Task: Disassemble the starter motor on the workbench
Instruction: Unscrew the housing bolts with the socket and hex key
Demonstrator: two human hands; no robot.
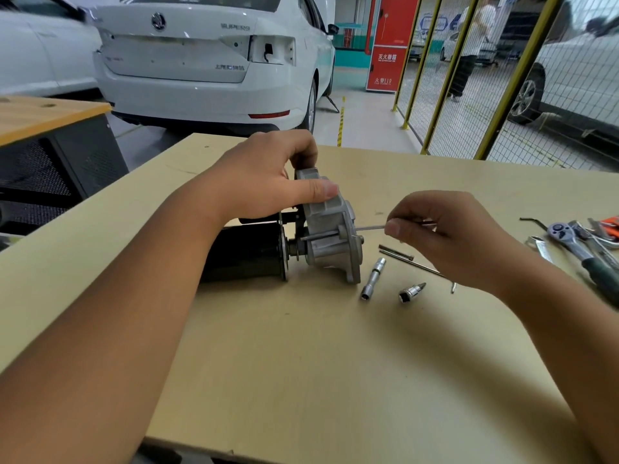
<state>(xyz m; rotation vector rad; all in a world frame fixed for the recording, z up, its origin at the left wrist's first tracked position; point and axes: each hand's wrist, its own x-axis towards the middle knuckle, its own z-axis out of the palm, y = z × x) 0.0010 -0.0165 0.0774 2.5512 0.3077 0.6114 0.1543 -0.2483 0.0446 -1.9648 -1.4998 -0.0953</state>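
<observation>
The starter motor lies on its side on the workbench (pixel 301 363), its black body (pixel 248 252) to the left and its grey aluminium end housing (pixel 331 236) to the right. A gap shows between body and housing. My left hand (pixel 264 182) grips the top of the housing, thumb laid along its near face. My right hand (pixel 445 236) pinches a long thin bolt (pixel 371 228) that sticks out of the housing's right side.
Just right of the motor lie two long bolts (pixel 398 254), a socket extension (pixel 373 277) and a bit socket (pixel 411 292). A ratchet (pixel 576 246), wrenches and a hex key (pixel 532 222) sit at the far right edge. A white car stands beyond the bench.
</observation>
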